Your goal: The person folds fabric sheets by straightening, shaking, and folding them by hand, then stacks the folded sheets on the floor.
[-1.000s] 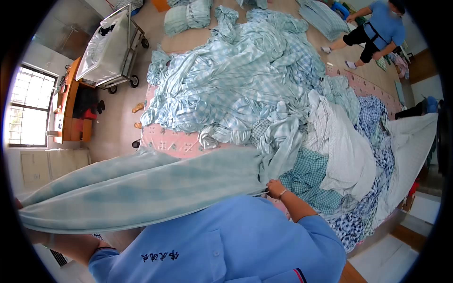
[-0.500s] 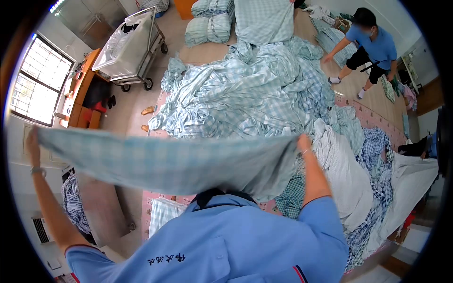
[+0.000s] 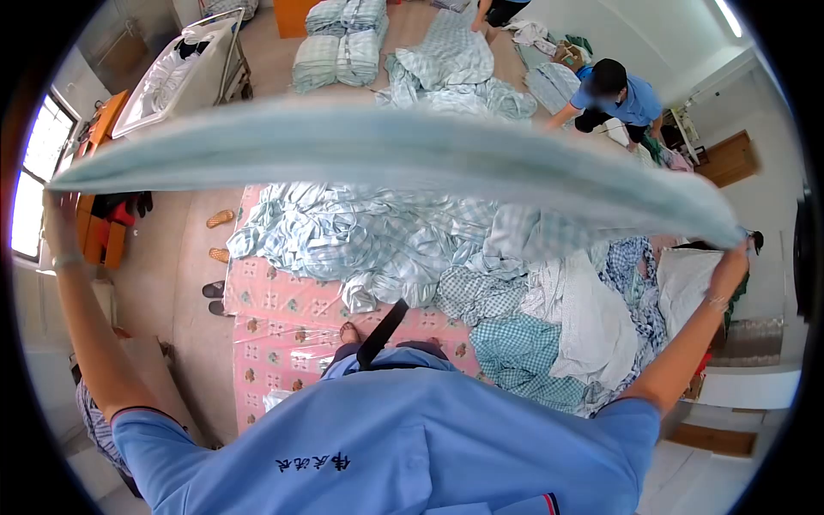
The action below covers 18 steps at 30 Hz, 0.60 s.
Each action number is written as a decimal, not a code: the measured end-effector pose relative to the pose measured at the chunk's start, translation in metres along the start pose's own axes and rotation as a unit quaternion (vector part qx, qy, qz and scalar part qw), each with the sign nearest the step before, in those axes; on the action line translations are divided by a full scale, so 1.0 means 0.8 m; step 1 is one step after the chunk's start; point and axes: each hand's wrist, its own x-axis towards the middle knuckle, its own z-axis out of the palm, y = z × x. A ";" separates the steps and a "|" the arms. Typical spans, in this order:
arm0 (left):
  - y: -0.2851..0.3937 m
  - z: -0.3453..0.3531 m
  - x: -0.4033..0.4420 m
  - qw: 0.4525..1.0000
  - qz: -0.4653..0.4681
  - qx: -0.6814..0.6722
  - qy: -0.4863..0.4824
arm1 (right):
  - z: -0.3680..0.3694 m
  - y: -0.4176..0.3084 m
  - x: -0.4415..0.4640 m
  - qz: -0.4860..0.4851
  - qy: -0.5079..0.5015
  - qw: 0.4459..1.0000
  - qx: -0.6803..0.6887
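Pale blue-green checked cloth sheet is up in the air, stretched wide between my hands, blurred. Left hand: fingers pinching its left end, tips partly hidden. Right hand: fingers pinching its right end. Sheet blocks part of a crumpled light-blue-and-white checked cloth heap, lying on a pink patterned floor covering. Right of that, nearer me: green-and-white checked cloth, touching white cloth. Farther out: folded pale-green cloth bundles, white-sided cart left, blue-shirted co-worker bending, right.
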 end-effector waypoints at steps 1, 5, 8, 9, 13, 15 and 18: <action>-0.015 -0.018 -0.009 1.000 0.010 0.016 0.008 | 0.017 0.013 -0.039 -0.047 -0.012 0.999 -0.012; -0.091 -0.034 -0.098 0.994 -0.035 -0.066 0.080 | 0.119 -0.097 -0.232 0.079 -0.350 0.932 -0.052; -0.181 -0.086 -0.143 0.972 -0.125 -0.115 0.161 | 0.227 -0.129 -0.403 0.060 -0.448 0.883 0.126; -0.195 -0.086 -0.166 0.958 -0.161 -0.102 0.216 | 0.264 -0.143 -0.443 0.002 -0.484 0.874 0.049; -0.265 -0.184 -0.207 0.934 -0.169 -0.135 0.285 | 0.363 -0.187 -0.531 -0.046 -0.576 0.815 0.042; -0.265 -0.197 -0.210 0.922 -0.186 -0.082 0.329 | 0.400 -0.206 -0.541 -0.026 -0.636 0.769 0.063; -0.265 -0.187 -0.219 0.911 -0.191 -0.035 0.364 | 0.426 -0.247 -0.495 -0.008 -0.676 0.729 0.106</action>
